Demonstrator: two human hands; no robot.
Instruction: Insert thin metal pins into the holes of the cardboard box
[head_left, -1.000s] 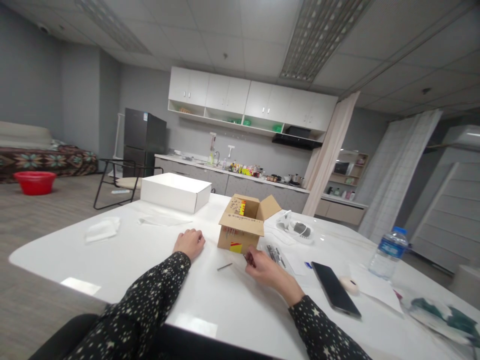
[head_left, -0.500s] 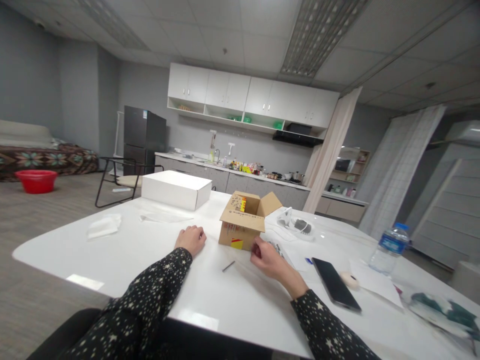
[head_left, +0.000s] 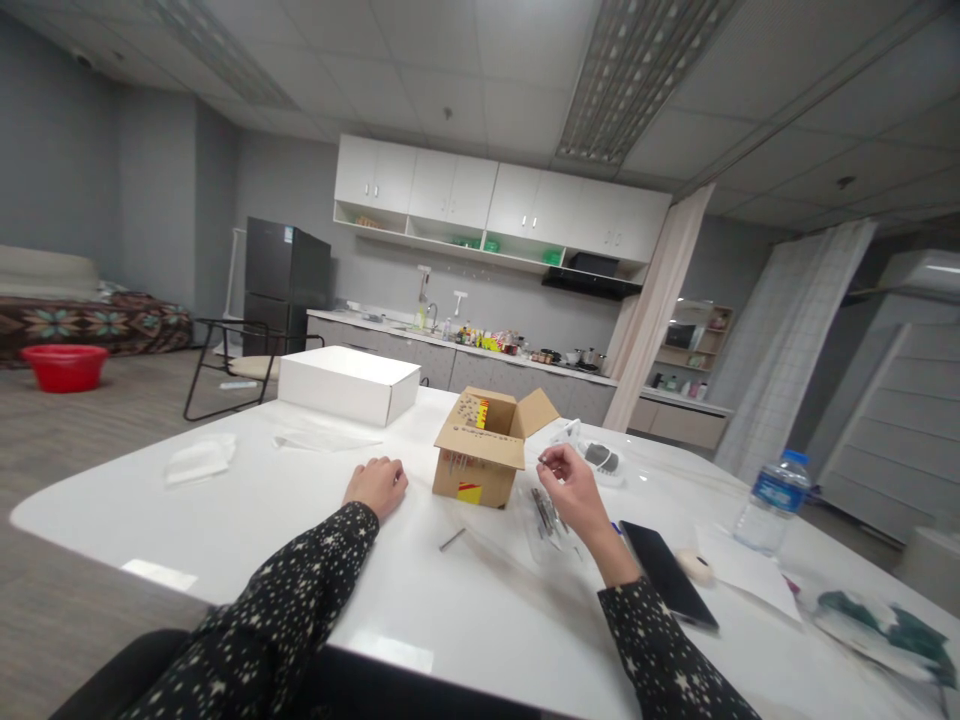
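My left hand (head_left: pixel 377 487) rests palm down on the white table, its fingers loosely bent and holding nothing visible. My right hand (head_left: pixel 571 484) is raised just right of the cardboard box (head_left: pixel 472 480), thumb and fingers pinched together. A tiny dark spot shows at its fingertips, too small to name. The box stands with its flaps up; thin metal pins or screws poke through its front flap. Under my right hand lies a clear plastic bag (head_left: pixel 551 525) with several metal screws or nails. One loose nail-like piece (head_left: pixel 452 540) lies between my hands.
A white box (head_left: pixel 349 385) stands at the back left, near crumpled tissue (head_left: pixel 201 458). To the right lie a black phone (head_left: pixel 667 575), a pale round object (head_left: pixel 694 566) and a paper sheet (head_left: pixel 750 575), with a water bottle (head_left: pixel 776 500). A white corded device (head_left: pixel 600 460) sits behind.
My right hand has moved up and to the right, away from the box's front corner, uncovering the bag of metal pieces. My left hand stays on the table.
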